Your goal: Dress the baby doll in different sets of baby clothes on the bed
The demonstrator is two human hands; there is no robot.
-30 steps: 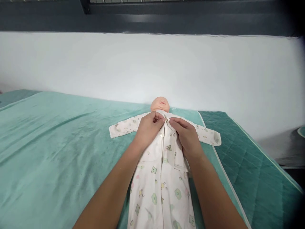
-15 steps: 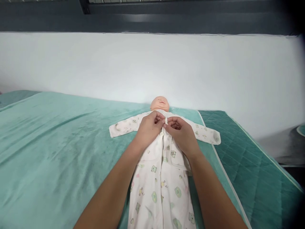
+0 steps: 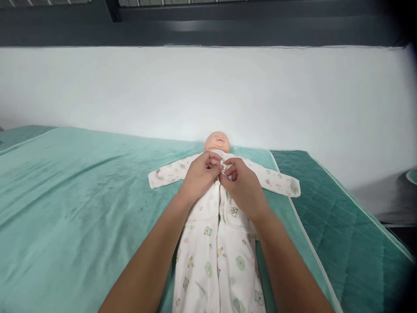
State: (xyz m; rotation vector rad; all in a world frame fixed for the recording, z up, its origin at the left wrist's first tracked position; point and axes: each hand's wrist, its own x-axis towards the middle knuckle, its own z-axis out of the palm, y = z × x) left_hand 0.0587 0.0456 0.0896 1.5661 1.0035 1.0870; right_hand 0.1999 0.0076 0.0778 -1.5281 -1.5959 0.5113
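A doll (image 3: 217, 141) lies on its back, dressed in a white long-sleeved suit (image 3: 208, 248) printed with green bears and other small figures. The sleeves stretch out to both sides. My left hand (image 3: 203, 174) pinches the front opening at the upper chest. Opposite it, my right hand (image 3: 239, 180) pinches the other edge of the opening, its fingertips close to those of my left hand. A white button shows between the fingertips, and another button (image 3: 217, 183) sits just below them. Further down, the front edges of the suit lie side by side.
Under the doll spreads a light green sheet (image 3: 81, 208). A darker green quilted cover (image 3: 342, 226) lies on the right. Behind the doll's head rises a white wall (image 3: 208, 91), with a dark frame (image 3: 208, 32) above it.
Both hands and the doll appear slightly further left in the view. My right hand has turned a little, and a button now shows more clearly between the fingertips.
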